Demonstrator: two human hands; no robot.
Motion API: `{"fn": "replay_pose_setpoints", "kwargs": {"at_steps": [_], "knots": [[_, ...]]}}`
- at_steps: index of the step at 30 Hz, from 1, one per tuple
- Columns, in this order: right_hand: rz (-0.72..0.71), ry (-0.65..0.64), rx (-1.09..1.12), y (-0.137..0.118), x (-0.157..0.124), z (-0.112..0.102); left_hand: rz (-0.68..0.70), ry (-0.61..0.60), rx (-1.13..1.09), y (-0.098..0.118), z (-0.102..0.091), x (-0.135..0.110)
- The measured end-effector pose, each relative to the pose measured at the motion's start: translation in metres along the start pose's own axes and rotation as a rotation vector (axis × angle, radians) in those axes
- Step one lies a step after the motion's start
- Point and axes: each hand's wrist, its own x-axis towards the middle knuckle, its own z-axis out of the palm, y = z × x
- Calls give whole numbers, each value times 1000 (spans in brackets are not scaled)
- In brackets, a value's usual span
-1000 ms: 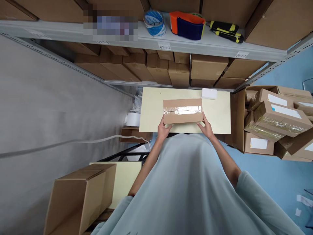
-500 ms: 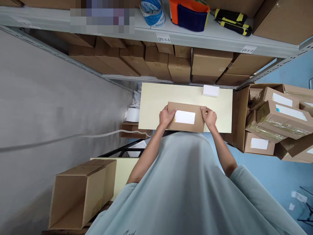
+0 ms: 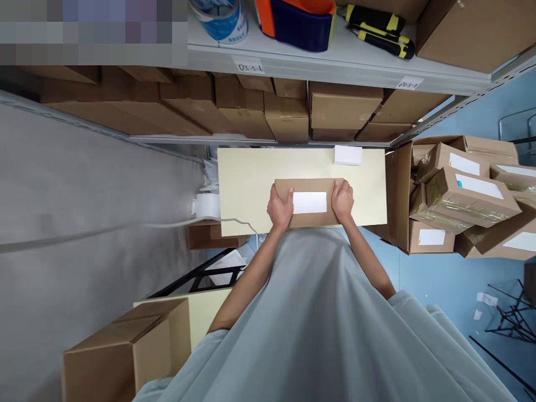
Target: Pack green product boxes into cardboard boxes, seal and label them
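Note:
A brown cardboard box [image 3: 310,220] with a white label [image 3: 310,202] on its top face is between my hands, at the near edge of the cream table [image 3: 247,167]. My left hand [image 3: 280,209] grips its left end, thumb lying on top beside the label. Around the right end, my right hand [image 3: 343,200] is closed, with the fingers partly hidden behind the box. Farther back on the table sits a small white block or stack of labels [image 3: 348,155].
To the right, a large open carton [image 3: 397,195] holds several labelled, taped boxes. Ahead, a metal shelf [image 3: 293,64] carries more cartons, blue tape [image 3: 226,25] and yellow-black cutters [image 3: 381,33]. An open box [image 3: 161,346] stands at lower left; a cable [image 3: 167,224] crosses the left side.
My right hand has gone from pinching the far right corner to wrapping the box's right end. The view has shifted, so the surroundings sit further left.

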Motion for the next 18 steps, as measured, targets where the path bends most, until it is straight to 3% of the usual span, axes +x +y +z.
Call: {"fn": "replay_pose_setpoints", "kwargs": {"at_steps": [11, 18], "knots": [[105, -64, -119, -16, -5, -13, 20, -84, -40, -5, -5, 0], [118, -28, -142, -23, -10, -17, 51, -160, -130, -7, -14, -2]]}}
